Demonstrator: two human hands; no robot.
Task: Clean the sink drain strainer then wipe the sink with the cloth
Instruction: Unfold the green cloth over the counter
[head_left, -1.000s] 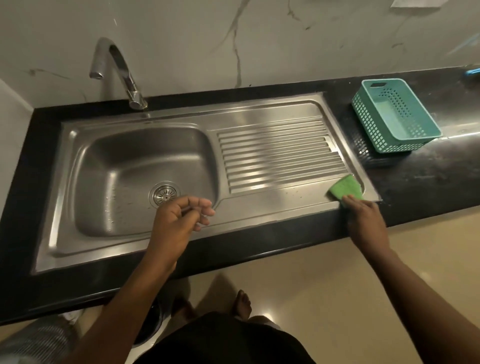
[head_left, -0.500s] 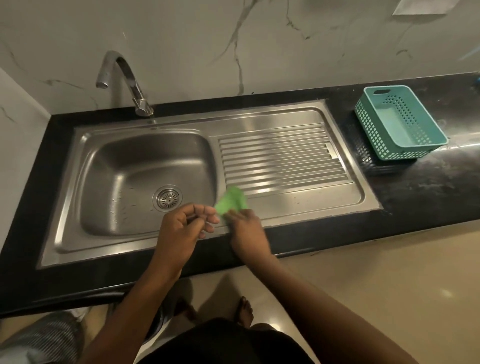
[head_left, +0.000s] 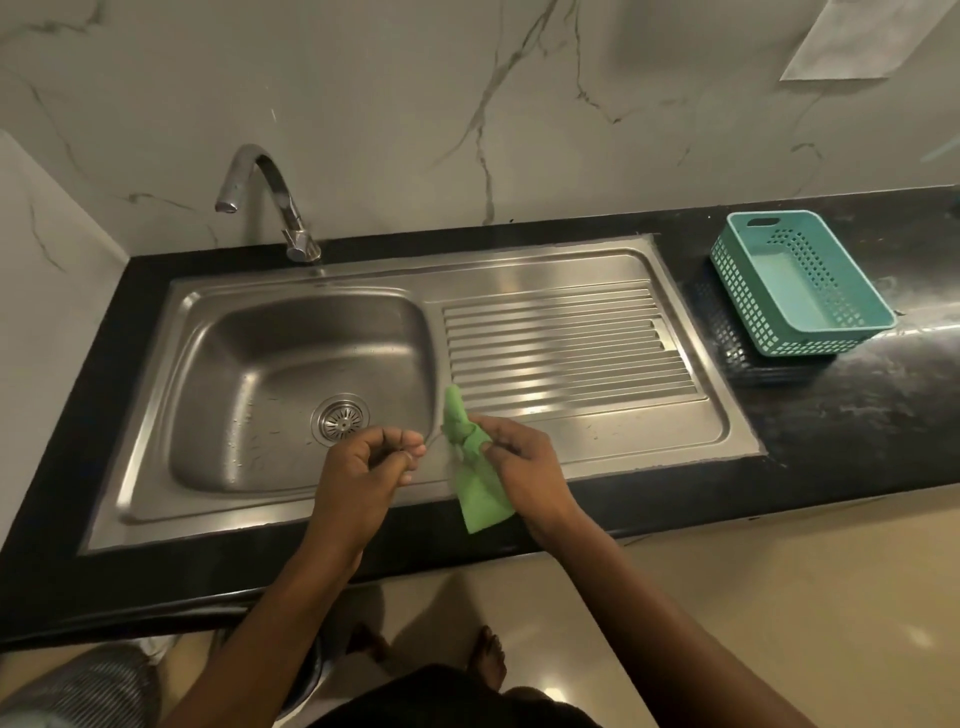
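- Cloth (head_left: 475, 480) first: green, bunched in my right hand (head_left: 524, 470), hanging over the sink's (head_left: 597, 270) front rim at about six o'clock, just right of the basin.
- Long axis runs roughly twelve to six. One tip pokes up toward the ribbed drainboard (head_left: 566, 348), and the wider end dangles down past the rim toward the dark counter edge (head_left: 675, 499).
- Right hand is closed around the cloth's middle, thumb and fingers pinching it into a narrow twist.
- Left hand (head_left: 363, 467) hovers beside it at nine o'clock of the cloth, fingers curled in with the tips nearly meeting. I can't tell whether it's pinching anything; nothing shows between them.
- Strainer (head_left: 340, 420) sits seated in the drain, at about ten o'clock from my left hand, apart from both hands.
- My read: I'm readying the cloth, and the strainer part isn't visibly under way.
- Risk one: the grip is only mid-cloth, so the loose lower end could slip free and drop to the floor.
- Risk two: bunched this tight, the cloth would wipe a thin stripe and miss the droplets scattered across the basin floor.
- Risk three: wiping before the strainer is dealt with would push grit back over the steel.
- Teal basket (head_left: 800, 286) sits out at two o'clock, well clear.
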